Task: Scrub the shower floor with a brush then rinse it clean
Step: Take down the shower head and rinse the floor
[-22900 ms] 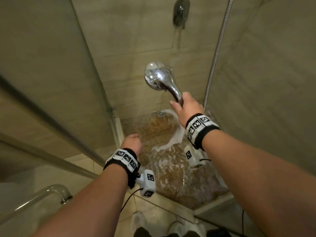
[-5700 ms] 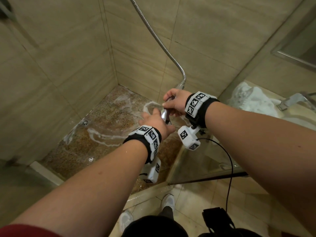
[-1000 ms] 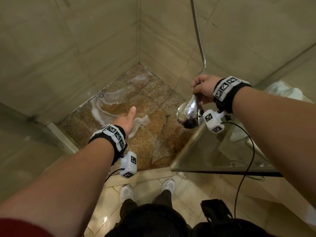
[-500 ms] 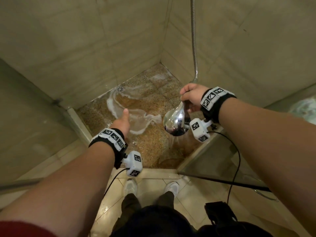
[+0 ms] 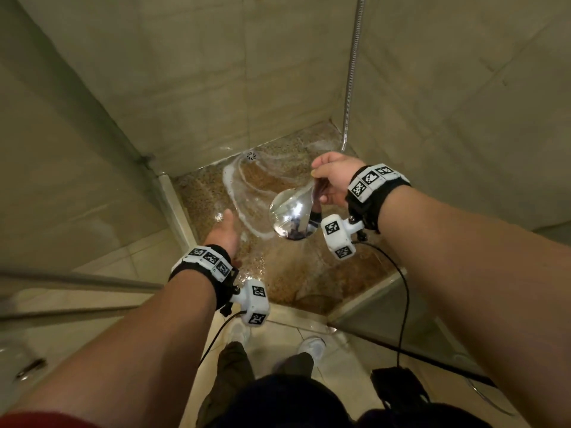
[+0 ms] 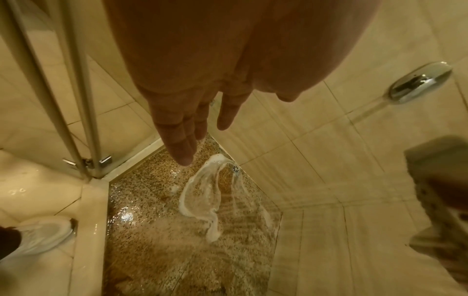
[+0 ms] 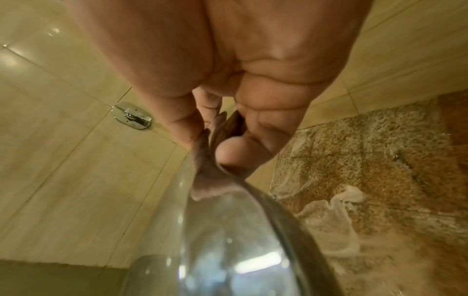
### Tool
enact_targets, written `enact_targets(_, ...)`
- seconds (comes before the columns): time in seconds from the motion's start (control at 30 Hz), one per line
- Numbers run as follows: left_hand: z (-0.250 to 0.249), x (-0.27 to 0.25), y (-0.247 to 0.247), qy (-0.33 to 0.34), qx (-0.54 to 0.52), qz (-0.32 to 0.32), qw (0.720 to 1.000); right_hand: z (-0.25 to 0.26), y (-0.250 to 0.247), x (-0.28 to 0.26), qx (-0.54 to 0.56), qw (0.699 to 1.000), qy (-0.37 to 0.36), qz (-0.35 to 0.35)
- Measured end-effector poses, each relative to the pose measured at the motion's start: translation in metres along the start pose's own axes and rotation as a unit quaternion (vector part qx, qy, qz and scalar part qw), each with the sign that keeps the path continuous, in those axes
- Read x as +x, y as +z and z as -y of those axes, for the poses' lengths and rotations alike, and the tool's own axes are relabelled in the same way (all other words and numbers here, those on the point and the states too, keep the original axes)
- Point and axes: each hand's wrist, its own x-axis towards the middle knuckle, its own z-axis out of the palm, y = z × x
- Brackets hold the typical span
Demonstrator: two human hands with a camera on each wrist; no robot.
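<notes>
Currently the rinse step is in hand; no brush shows in any view. Nearest the camera, at 6 o'clock in the head view, stand the person's shoes (image 5: pixel 312 345) on the tiles outside the raised curb (image 5: pixel 296 313).

Just past the curb, at 8 o'clock of the stall, the left hand (image 5: pixel 223 233) hangs over the wet floor with fingers (image 6: pixel 182 148) straight and together, holding nothing. It is apart from the floor.

At 3 o'clock of it, the right hand (image 5: pixel 335 177) curls its fingers and thumb round the handle of the shower head (image 5: pixel 293 216). The chrome head tilts down and inward, and spray falls from it toward the near part of the floor (image 5: pixel 287 273).

Farther in, a white band of foam (image 5: pixel 236 208) loops across the speckled brown floor and runs to the drain (image 5: pixel 251 155) at 12 o'clock, against the back wall. The hose (image 5: pixel 350 75) rises along the wall at 1 o'clock.

Judgement: rinsing is well along but not finished, since foam remains. The next move calls for sweeping the spray from the near edge toward the drain, so that the foam is driven ahead of the water, and for keeping the head low and angled inward so that no water crosses the curb.
</notes>
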Motion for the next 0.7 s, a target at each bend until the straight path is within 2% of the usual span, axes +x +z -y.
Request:
enact_targets(0.2, 0.005, 0.0, -0.015, -0.029, -0.003, -0.023, 0.999, 0.014, 0.026, 0.004, 0.033, 0.999, -0.007, 0.015)
enact_targets(0.47, 0.007, -0.009, -0.03, -0.081, -0.105, -0.016, 0.991, 0.031, 0.052, 0.009, 0.052, 0.998, -0.019, 0.014)
enact_targets(0.7, 0.004, -0.011, -0.04, -0.079, -0.123, -0.015, 0.989, 0.049, 0.064, 0.014, 0.071, 0.997, -0.02, 0.008)
